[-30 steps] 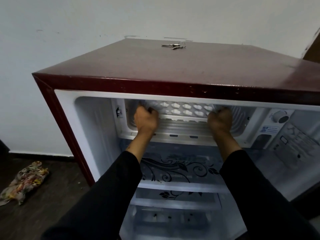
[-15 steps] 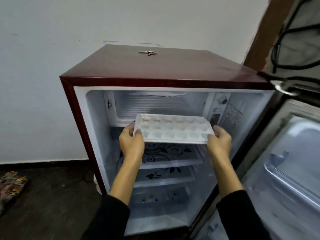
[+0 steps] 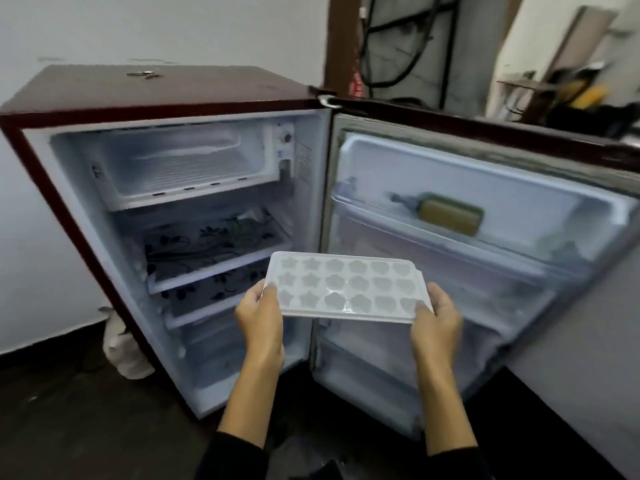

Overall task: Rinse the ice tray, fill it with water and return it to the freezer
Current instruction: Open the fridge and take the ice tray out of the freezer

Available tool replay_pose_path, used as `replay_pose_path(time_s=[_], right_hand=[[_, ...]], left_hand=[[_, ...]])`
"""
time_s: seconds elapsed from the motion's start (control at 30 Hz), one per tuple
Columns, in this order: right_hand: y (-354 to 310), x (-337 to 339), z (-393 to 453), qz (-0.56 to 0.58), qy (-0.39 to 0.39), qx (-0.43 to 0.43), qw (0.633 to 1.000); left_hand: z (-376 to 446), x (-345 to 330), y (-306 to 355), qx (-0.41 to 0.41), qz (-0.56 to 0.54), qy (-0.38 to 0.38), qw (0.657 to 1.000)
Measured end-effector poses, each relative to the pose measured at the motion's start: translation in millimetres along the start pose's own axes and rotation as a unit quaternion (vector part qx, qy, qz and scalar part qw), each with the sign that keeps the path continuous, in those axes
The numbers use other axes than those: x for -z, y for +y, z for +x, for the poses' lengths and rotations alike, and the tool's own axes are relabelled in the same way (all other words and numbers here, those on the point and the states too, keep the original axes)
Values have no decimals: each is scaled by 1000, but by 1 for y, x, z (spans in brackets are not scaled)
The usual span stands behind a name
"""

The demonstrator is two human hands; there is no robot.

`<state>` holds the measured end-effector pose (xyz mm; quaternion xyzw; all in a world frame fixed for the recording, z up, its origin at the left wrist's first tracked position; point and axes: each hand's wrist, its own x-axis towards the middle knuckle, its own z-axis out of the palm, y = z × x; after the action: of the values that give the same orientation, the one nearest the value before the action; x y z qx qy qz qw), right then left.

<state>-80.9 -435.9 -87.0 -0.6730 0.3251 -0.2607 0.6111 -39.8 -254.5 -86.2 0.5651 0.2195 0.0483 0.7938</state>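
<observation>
A white ice tray [image 3: 346, 287] with star and flower shaped cells is held level in front of the open fridge. My left hand [image 3: 259, 315] grips its left end, thumb on the rim. Gripping the right end is my right hand [image 3: 438, 315]. The freezer compartment [image 3: 187, 168] at the top of the dark red fridge [image 3: 166, 90] stands open with nothing visible in it. The tray is well outside and below that compartment.
The fridge door [image 3: 485, 237] hangs open to the right, with a bottle [image 3: 446, 214] lying in its upper rack. Keys [image 3: 143, 74] lie on the fridge top. A white bag [image 3: 126, 351] sits on the dark floor at the fridge's left foot. Cables hang on the wall behind.
Both hands drew the tray out of the freezer compartment and brought it down and toward me. My view has pulled back and turned right, showing the open door.
</observation>
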Motion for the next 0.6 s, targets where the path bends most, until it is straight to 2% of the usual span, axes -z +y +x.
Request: replay_pose_path(time_s=[0.17, 0.33, 0.6], right_hand=[[18, 104, -20, 49, 119, -13, 992], [23, 196, -37, 82, 234, -32, 968], [29, 336, -71, 103, 435, -38, 894]], left_hand=[[-73, -39, -26, 49, 11, -111, 993], [-137, -88, -50, 101, 36, -218, 970], [-251, -167, -106, 194, 68, -402, 892]])
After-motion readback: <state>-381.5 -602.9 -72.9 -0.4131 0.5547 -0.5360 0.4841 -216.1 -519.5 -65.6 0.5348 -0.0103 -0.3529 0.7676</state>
